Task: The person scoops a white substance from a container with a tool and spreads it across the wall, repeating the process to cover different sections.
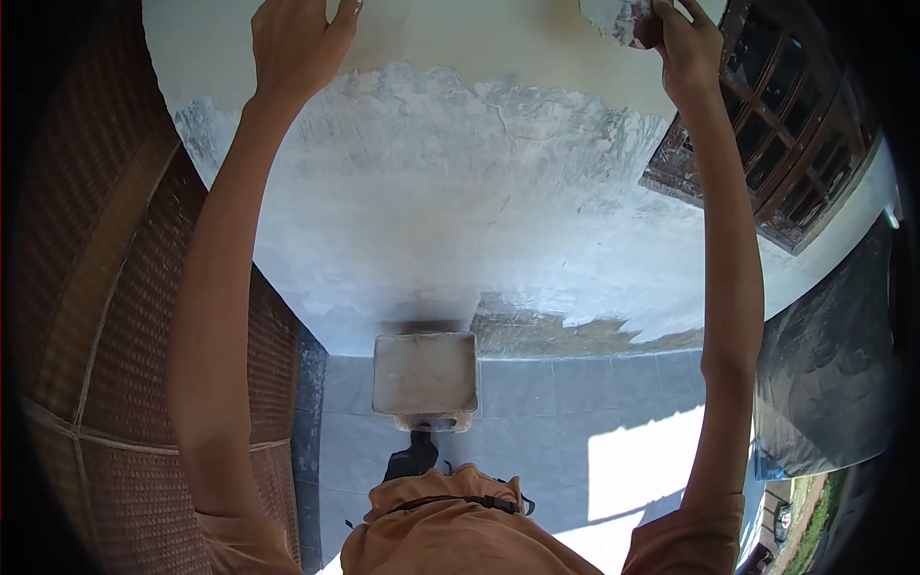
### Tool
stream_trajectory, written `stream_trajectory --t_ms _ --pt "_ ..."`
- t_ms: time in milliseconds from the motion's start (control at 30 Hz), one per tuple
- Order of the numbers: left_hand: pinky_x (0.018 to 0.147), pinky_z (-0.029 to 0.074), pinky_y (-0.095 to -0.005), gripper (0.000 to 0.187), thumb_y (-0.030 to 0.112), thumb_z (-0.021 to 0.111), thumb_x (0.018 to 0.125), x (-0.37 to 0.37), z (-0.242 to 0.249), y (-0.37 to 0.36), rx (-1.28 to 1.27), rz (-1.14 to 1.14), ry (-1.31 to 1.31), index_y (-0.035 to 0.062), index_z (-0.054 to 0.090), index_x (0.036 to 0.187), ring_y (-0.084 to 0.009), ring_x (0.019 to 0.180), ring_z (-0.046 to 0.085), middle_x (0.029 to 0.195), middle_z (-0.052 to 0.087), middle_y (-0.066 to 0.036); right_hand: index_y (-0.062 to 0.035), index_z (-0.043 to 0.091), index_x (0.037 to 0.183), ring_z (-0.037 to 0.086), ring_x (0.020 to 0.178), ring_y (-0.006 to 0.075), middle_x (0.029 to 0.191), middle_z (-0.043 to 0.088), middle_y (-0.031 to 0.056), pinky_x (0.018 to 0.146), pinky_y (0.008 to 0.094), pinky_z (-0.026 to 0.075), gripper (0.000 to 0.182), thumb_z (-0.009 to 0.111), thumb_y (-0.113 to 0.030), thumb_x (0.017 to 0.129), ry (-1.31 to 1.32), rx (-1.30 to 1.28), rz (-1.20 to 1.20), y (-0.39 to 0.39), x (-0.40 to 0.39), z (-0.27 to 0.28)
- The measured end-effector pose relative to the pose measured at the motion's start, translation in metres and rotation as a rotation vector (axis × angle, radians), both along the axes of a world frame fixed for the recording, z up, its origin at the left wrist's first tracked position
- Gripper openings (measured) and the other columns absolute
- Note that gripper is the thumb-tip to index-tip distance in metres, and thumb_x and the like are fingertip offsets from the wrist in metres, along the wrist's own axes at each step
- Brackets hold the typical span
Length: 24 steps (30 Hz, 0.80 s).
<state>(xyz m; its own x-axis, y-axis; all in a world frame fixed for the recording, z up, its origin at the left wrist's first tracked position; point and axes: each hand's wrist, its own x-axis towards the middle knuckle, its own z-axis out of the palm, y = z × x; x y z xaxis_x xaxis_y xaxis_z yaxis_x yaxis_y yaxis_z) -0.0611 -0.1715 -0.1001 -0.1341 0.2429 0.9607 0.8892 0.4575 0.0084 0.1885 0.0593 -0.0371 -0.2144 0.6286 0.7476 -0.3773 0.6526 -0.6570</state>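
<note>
- A wall (460,192) fills the far middle of the view. Most of it carries a rough grey-white coat of plaster (450,163), which looks freshly spread.
- A bare cream band (498,43) runs along the top, above the coat's ragged upper edge. A brown uncoated patch (565,335) shows low down on the right, near the floor. Judged from this, the coating is well over half done, with the top band and that low patch left.
- A woven screen (105,287) stands close on the left.
- A dark wooden window (776,125) sits at the far right, beside the coated area.
- A dark sheet (824,374) lies at the right.
- The grey tiled floor (594,393) is below, with a sunlit patch.
- A square tray (425,376) holding pale plaster sits on the floor against the wall foot, straight ahead and below.
- The right hand (676,43) is raised to the top band, fingers closed around a smeared trowel (613,19) pressed against the wall.
- The left hand (297,43) is raised too, fingers loosely spread and resting on the wall, holding nothing.
- Nothing blocks the reach to the top band.
</note>
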Motion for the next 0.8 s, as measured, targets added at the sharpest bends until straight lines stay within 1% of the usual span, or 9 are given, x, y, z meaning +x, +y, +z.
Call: stream_trajectory --t_ms 133,167,200,267,333,433,467,567,800 --pt "0.119 0.021 -0.0526 0.058 0.017 0.05 0.101 0.019 -0.053 -0.029 -0.093 0.055 -0.125 0.0097 0.028 0.154 -0.0355 0.149 0.02 0.161 0.024 -0.013 0.0014 0.06 0.129 0.05 0.057 0.0103 0.072 0.057 0.0025 0.05 0.028 0.043 0.031 0.056 -0.009 0.1 -0.03 -0.134 0.027 0.007 0.008 -0.069" --pt "0.119 0.021 -0.0526 0.058 0.017 0.05 0.101 0.02 -0.07 -0.036 -0.121 0.062 -0.138 0.0097 0.028 0.154 -0.0355 0.149 0.02 0.161 0.024 -0.013 -0.001 0.061 0.129 0.058 0.06 0.0123 0.078 0.064 0.0071 0.054 0.0284 0.049 0.032 0.058 -0.007 0.097 -0.048 -0.147 0.089 0.018 0.011 -0.091" --pt "0.119 0.02 -0.053 0.066 0.025 0.055 0.098 0.016 -0.086 -0.045 -0.177 0.069 -0.147 0.0089 0.025 0.155 -0.0374 0.149 0.02 0.161 0.024 -0.017 -0.0033 0.062 0.128 0.065 0.064 0.0142 0.084 0.07 0.0118 0.059 0.0288 0.054 0.034 0.059 -0.004 0.094 -0.062 -0.152 0.149 0.024 0.011 -0.11" --pt "0.119 0.02 -0.0534 0.075 0.033 0.06 0.096 0.01 -0.117 -0.057 -0.24 0.074 -0.183 0.0081 0.023 0.156 -0.0394 0.148 0.019 0.16 0.023 -0.02 -0.0021 0.061 0.129 0.064 0.066 0.0139 0.086 0.068 0.0102 0.058 0.0288 0.054 0.034 0.058 -0.003 0.096 -0.139 -0.231 0.181 0.018 0.013 -0.151" --pt "0.115 0.03 -0.0525 0.053 0.036 0.046 0.102 0.009 -0.16 -0.069 -0.1 -0.129 -0.123 0.0165 0.039 0.151 -0.0322 0.144 0.034 0.158 0.034 -0.011 -0.0018 0.06 0.13 0.064 0.066 0.0142 0.086 0.068 0.0098 0.059 0.0287 0.054 0.034 0.058 -0.003 0.096 -0.208 -0.362 0.149 -0.022 0.016 -0.185" --pt "0.111 0.038 -0.0485 0.048 0.033 0.046 0.103 0.004 -0.24 -0.096 -0.128 -0.085 -0.253 0.0099 0.045 0.146 -0.0375 0.14 0.039 0.153 0.039 -0.018 -0.0012 0.059 0.131 0.064 0.067 0.0144 0.089 0.068 0.0106 0.061 0.029 0.055 0.035 0.057 -0.004 0.096 -0.344 -0.457 0.174 -0.041 0.022 -0.253" --pt "0.111 0.038 -0.0485 0.048 0.033 0.046 0.103 0.004 -0.27 -0.105 -0.146 -0.095 -0.289 0.0099 0.045 0.146 -0.0375 0.14 0.039 0.153 0.039 -0.018 0.0016 0.052 0.136 0.064 0.068 0.0145 0.091 0.067 0.0107 0.06 0.0298 0.056 0.042 0.06 -0.003 0.095 -0.355 -0.492 0.216 -0.046 0.023 -0.278" --pt "0.113 0.034 -0.0504 0.05 0.034 0.042 0.104 0.008 -0.368 -0.139 -0.224 -0.075 -0.643 0.0066 0.043 0.146 -0.0372 0.142 0.036 0.153 0.038 -0.02 0.0 0.047 0.14 0.068 0.079 0.0165 0.103 0.068 0.0137 0.068 0.0295 0.059 0.046 0.059 -0.001 0.096 -0.46 -0.668 0.217 -0.087 0.028 -0.349" --pt "0.116 0.03 -0.0462 0.049 0.031 0.039 0.105 0.018 -0.569 -0.205 -0.344 -0.112 -1.152 0.002 0.042 0.145 -0.0379 0.14 0.037 0.149 0.04 -0.022 0.0046 0.052 0.133 0.069 0.085 0.0139 0.11 0.07 0.0114 0.067 0.0267 0.058 0.042 0.062 -0.003 0.094 -0.641 -0.949 0.062 -0.156 0.019 -0.57"
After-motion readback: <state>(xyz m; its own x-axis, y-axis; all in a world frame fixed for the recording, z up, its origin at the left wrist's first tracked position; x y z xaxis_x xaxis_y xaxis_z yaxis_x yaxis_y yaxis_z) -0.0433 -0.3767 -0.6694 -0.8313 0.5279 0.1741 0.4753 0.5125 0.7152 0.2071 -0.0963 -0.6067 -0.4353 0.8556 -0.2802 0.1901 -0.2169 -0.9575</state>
